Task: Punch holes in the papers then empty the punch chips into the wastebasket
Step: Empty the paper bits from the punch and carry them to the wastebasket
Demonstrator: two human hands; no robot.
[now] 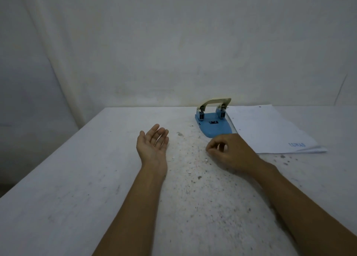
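A blue hole punch with a cream lever stands at the far side of the white table. Right of it lies a stack of white papers with blue print near one corner. Small white punch chips are scattered on the table between my hands. My left hand rests palm up and cupped, with nothing visible in it. My right hand hovers just in front of the punch, thumb and forefinger pinched together; whether a chip sits between them is too small to tell.
A white cloth backdrop hangs right behind the table. The table's left edge runs diagonally with dark floor beyond it. Dark specks and stains mark the tabletop. No wastebasket is in view.
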